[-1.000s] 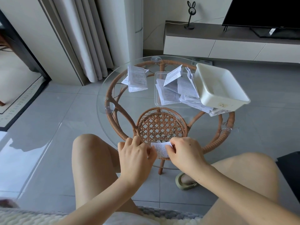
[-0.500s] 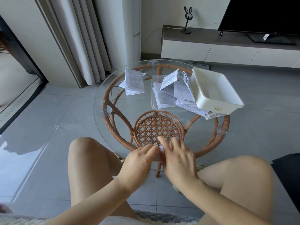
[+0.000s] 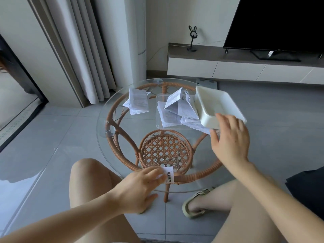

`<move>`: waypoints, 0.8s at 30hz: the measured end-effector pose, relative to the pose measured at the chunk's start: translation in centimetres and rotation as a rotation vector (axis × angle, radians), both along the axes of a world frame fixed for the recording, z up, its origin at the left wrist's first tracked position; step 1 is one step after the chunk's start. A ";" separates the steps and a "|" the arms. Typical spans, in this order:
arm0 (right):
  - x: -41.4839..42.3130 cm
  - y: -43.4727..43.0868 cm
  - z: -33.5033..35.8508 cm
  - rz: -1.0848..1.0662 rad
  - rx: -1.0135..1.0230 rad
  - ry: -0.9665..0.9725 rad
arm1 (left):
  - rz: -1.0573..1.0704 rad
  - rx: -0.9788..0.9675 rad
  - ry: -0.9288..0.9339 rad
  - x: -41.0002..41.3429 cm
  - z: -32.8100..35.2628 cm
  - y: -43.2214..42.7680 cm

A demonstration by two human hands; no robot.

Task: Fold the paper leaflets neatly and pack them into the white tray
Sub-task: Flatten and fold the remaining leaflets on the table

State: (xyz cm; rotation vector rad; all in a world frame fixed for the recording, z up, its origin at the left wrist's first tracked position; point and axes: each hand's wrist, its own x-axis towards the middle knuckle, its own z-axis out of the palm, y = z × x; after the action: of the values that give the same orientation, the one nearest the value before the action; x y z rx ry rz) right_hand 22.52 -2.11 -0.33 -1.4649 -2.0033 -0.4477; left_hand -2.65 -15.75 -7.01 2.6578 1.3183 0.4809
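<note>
i am seeing the left hand (image 3: 140, 186) at lower centre of the frame, its fingers lying nearly flat on a small folded leaflet (image 3: 169, 174) and pressing it onto the near edge of the round glass table (image 3: 126, 123). the thumb is staying apart from the paper, so nothing is being clenched there. the right hand (image 3: 231, 142) is reaching at centre right with fingers stretched out and spread. its fingertips are overlapping the near rim of the white tray (image 3: 217, 102) and the thumb is sitting just below the tray's front wall. i cannot tell whether it is touching. the tray is resting tilted on a heap of unfolded leaflets (image 3: 175, 109) lying in a clear shallow tray (image 3: 158, 102). more leaflets (image 3: 137, 102) are lying apart toward the table's upper left.
</note>
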 end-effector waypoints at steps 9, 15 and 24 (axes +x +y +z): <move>0.7 6.2 2.4 -0.031 -0.349 -0.370 | -0.235 -0.114 0.178 -2.4 3.7 3.5; 1.9 6.4 3.5 0.057 -0.208 -0.208 | -0.306 -0.046 0.306 -3.3 3.1 3.1; 1.6 6.4 7.0 0.635 0.154 -0.077 | -0.052 -0.251 -0.011 -5.4 6.2 4.1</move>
State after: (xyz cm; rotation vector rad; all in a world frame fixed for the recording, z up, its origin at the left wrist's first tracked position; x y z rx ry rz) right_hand 24.09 4.26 6.66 -0.6673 -2.2930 -0.3702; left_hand -8.08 -11.61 -0.84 2.4729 1.2142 0.3005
